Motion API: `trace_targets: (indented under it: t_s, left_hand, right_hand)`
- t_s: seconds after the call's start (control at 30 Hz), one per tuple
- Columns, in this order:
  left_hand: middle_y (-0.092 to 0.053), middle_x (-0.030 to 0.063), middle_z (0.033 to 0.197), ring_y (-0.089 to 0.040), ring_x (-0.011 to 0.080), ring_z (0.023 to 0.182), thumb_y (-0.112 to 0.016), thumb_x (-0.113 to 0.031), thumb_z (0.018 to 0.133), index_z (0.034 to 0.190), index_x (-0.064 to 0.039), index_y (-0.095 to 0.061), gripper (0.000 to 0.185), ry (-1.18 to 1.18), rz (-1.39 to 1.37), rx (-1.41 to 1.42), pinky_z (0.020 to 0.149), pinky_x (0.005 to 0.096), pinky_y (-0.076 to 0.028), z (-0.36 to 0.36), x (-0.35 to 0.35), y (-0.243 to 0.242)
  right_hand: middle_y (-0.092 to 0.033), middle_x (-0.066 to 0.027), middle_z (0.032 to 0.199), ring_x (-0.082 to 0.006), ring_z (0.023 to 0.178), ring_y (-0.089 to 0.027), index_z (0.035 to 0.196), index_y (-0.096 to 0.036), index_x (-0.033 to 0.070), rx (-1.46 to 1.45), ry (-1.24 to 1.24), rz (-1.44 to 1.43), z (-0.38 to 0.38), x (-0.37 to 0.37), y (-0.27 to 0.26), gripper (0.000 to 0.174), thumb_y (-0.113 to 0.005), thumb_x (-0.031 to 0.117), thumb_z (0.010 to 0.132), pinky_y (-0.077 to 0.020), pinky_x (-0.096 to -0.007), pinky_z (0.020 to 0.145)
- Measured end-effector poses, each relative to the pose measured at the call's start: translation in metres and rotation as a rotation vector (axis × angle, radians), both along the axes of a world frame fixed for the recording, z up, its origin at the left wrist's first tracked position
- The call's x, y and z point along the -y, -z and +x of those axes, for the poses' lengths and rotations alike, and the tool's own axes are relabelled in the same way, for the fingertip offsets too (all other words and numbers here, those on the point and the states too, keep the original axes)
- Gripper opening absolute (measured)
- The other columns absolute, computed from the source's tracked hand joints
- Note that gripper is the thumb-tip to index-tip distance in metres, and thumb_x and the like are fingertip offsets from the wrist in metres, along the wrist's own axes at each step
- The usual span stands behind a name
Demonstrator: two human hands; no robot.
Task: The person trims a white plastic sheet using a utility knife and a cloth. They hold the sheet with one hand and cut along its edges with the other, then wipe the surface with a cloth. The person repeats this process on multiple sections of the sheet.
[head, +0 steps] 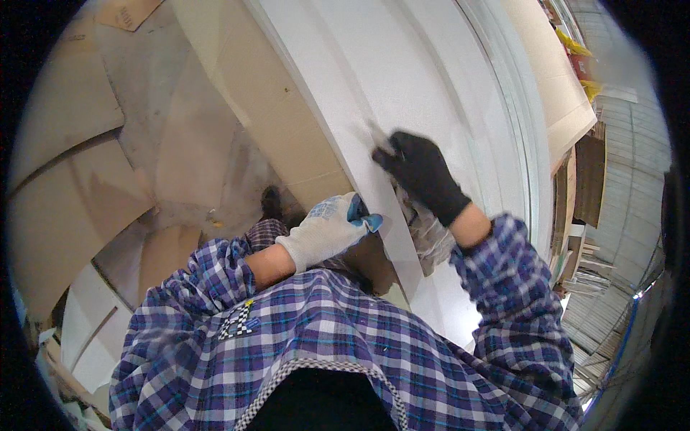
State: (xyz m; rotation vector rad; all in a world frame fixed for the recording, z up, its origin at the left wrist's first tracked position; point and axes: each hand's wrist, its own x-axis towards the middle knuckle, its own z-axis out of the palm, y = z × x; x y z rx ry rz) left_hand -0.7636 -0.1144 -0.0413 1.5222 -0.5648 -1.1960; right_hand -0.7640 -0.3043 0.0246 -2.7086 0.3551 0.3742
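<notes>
My right hand (pixel 423 175), in a black knit glove, is raised over a long white panel (pixel 372 70) and blurred by motion. Its fingers are curled around a small pale object (pixel 374 132), too smeared to name. My left hand (pixel 331 229) wears a white glove with a blue-coated palm. Its thumb and fingertips lie at the panel's near-left edge; whether they pinch that edge is unclear. Beneath my right wrist, crumpled clear plastic film (pixel 431 237) rests on the white surface.
A cardboard sheet (pixel 259 91) runs along the panel's left side. More flattened cardboard (pixel 70 194) covers the floor at left, near my dark shoe (pixel 271 202). Far right, stacked brown boards (pixel 590 172) stand beyond another cardboard sheet (pixel 566 102).
</notes>
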Motion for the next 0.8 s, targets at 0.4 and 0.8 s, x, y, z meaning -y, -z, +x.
trace_targets:
  t_s: [0.4, 0.8]
  left_hand:
    - [-0.067, 0.0193, 0.101, -0.064, 0.0352, 0.094, -0.063, -0.031, 0.092, 0.111, -0.002, -0.061, 0.035, 0.042, 0.005, 0.098, 0.082, 0.0396, -0.049, -0.010, -0.003, 0.009]
    - [-0.067, 0.0145, 0.086, -0.065, 0.0189, 0.072, -0.066, -0.028, 0.091, 0.103, 0.001, -0.061, 0.032, -0.074, 0.009, -0.148, 0.067, 0.0327, -0.051, 0.009, 0.011, -0.008]
  right_hand:
    - [-0.064, -0.0205, 0.078, -0.0367, 0.076, -0.064, 0.075, -0.062, 0.002, -0.117, -0.082, -0.111, 0.013, -0.005, 0.002, 0.039, -0.065, 0.039, 0.087, -0.0489, -0.0460, 0.067]
    - [-0.065, -0.0218, 0.080, -0.0410, 0.080, -0.063, 0.081, -0.064, 0.000, 0.376, -0.248, 0.069, 0.091, 0.034, 0.046, 0.045, -0.061, 0.045, 0.087, -0.0498, -0.0478, 0.076]
